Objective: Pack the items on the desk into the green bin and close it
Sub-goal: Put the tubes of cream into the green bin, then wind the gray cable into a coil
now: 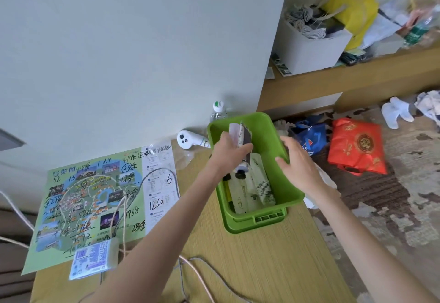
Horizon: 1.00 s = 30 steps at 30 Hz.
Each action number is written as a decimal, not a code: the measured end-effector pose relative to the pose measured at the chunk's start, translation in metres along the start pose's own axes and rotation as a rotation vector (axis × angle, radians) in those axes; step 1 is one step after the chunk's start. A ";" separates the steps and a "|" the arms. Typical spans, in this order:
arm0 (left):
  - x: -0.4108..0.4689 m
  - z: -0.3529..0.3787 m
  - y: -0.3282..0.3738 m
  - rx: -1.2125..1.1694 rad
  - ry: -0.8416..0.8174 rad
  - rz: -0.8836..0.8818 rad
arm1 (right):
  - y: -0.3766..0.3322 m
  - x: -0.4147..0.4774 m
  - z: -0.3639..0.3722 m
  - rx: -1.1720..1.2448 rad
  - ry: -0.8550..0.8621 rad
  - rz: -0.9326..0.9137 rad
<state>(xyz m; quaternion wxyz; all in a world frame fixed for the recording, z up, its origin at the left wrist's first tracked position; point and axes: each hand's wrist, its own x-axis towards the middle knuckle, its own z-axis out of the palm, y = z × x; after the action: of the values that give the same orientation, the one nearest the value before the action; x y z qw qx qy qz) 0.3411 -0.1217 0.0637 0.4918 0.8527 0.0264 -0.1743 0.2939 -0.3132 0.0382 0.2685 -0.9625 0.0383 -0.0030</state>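
The green bin (pixel 273 126) stands open at the desk's right edge, with pale packets (pixel 250 191) lying flat inside. My left hand (pixel 229 150) is over the bin, shut on a small stack of cards and packets (pixel 241 133) held upright. My right hand (pixel 296 162) rests on the bin's right rim, fingers curled over the edge. On the desk lie a white controller (pixel 188 140), a green map sheet (pixel 95 198), a tissue pack (pixel 94 261), a clear wrapper (pixel 183 157) and a water bottle (pixel 217 111) behind the bin.
Cables (pixel 200 276) trail across the wooden desk (pixel 262 267) toward me. To the right, on the patterned carpet, lie a red bag (pixel 357 146), a blue bag (pixel 310 137) and white slippers (pixel 396 112). A shelf (pixel 357 74) above holds a white box and a yellow bag.
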 end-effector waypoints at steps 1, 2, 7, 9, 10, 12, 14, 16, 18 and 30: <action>0.005 0.014 0.001 0.014 -0.035 -0.044 | 0.003 -0.003 0.002 0.032 -0.014 -0.001; 0.011 0.027 0.000 0.027 -0.060 -0.085 | 0.005 -0.007 0.005 0.067 -0.016 -0.006; 0.034 0.067 0.005 0.091 -0.015 -0.187 | 0.013 -0.013 0.017 0.107 0.041 -0.032; 0.040 0.072 0.010 0.059 -0.020 -0.200 | 0.013 -0.013 0.019 0.082 0.042 -0.048; 0.043 0.075 0.011 0.078 -0.044 -0.213 | 0.014 -0.013 0.019 0.073 0.040 -0.052; 0.047 0.078 0.010 0.191 -0.107 -0.255 | 0.014 -0.012 0.020 0.061 0.038 -0.053; 0.047 0.074 0.007 0.275 -0.155 -0.247 | 0.014 -0.012 0.020 0.056 0.039 -0.043; 0.042 0.065 0.005 0.236 -0.148 -0.163 | 0.014 -0.012 0.020 0.041 0.037 -0.034; 0.035 0.052 0.003 0.198 -0.102 -0.026 | 0.013 -0.013 0.019 0.018 0.042 -0.040; -0.095 -0.064 -0.084 0.068 0.262 0.136 | -0.063 -0.070 0.035 -0.108 0.086 -0.233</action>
<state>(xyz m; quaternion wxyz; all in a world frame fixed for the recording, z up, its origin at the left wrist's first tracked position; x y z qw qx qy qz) 0.2508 -0.0120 0.0536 0.4656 0.8841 0.0266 -0.0284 0.2295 -0.2361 0.0414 0.2124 -0.9724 -0.0623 -0.0733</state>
